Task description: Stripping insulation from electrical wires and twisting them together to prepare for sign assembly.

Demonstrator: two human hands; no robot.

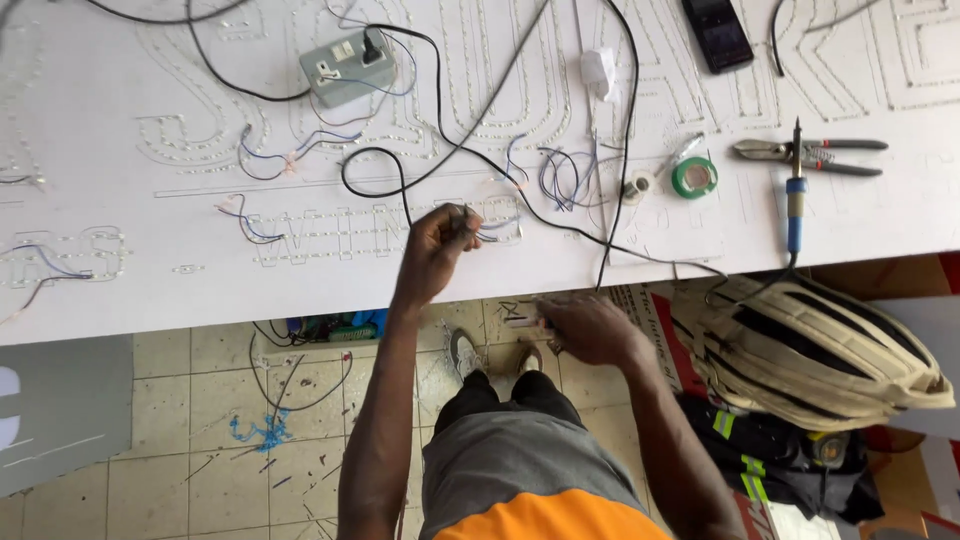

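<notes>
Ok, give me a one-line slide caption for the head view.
Left hand pinches thin wires on a white sign board; right hand holds a small pale object at the board's edge.

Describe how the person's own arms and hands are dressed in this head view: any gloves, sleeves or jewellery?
Both arms are bare from the upper arm down, with no sleeves in view. The left hand and right hand wear no gloves, and no watch, ring or bracelet shows on either. Lower down, the clothing is grey with an orange band at the frame's bottom edge.
</notes>
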